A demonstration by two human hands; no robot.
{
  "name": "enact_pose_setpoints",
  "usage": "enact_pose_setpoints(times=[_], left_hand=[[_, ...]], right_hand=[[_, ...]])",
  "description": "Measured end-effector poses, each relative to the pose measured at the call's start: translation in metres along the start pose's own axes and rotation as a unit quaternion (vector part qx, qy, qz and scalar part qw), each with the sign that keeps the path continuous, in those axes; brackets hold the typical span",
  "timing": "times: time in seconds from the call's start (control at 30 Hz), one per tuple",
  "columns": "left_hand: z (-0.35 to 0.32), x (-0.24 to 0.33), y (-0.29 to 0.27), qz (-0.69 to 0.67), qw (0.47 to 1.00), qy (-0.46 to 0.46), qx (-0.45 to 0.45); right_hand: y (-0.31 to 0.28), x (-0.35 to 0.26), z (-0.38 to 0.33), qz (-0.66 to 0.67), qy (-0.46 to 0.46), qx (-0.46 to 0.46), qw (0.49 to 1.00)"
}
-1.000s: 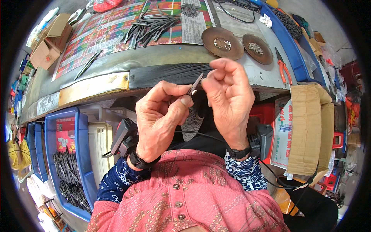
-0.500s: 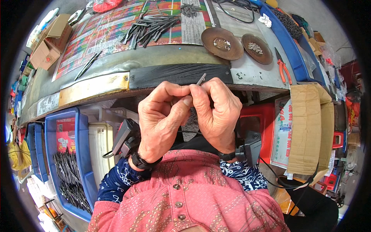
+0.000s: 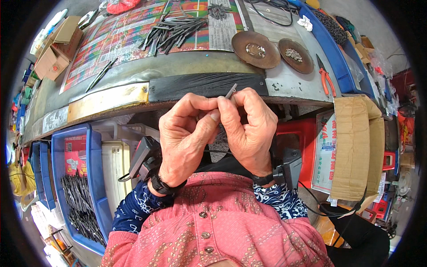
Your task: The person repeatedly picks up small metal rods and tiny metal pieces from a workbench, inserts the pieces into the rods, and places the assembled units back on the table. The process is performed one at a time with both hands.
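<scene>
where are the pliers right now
In the head view, the pliers lie on the table toward the right, between the smaller brown bowl and the blue tray.

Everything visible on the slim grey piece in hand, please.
The slim grey piece looks dull; plastic or metal, I can't tell. Only its narrow far end shows, with a small bump on the right side. It slants away and rightward, seen against the black edge strip. The left hand and right hand pinch it, hiding the rest.
</scene>
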State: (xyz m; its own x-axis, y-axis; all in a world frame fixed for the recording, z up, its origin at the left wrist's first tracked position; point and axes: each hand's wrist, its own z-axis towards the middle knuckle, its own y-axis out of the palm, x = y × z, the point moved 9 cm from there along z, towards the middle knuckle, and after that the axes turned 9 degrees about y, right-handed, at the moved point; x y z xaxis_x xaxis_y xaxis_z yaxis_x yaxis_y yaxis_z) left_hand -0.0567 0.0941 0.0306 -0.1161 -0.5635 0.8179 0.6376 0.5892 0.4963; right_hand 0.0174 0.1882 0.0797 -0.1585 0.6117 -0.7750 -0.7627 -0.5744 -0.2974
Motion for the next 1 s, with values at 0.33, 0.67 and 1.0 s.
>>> enact_pose_setpoints(times=[0.33,0.67,1.0], left_hand=[[0.0009,-0.0022,-0.0013,0.0,1.0,0.005,0.007],[0.0008,-0.0025,-0.0014,0.008,1.0,-0.008,0.001],[0.0004,-0.0056,0.0,0.005,1.0,0.005,0.005]], right_hand=[[0.0035,0.0027,0.0019,-0.001,-0.003,-0.011,1.0],[0.0009,-0.0027,-0.0002,-0.02,-0.032,0.013,0.999],[0.0041,0.0018,-0.0002,-0.048,-0.025,0.017,0.998]])
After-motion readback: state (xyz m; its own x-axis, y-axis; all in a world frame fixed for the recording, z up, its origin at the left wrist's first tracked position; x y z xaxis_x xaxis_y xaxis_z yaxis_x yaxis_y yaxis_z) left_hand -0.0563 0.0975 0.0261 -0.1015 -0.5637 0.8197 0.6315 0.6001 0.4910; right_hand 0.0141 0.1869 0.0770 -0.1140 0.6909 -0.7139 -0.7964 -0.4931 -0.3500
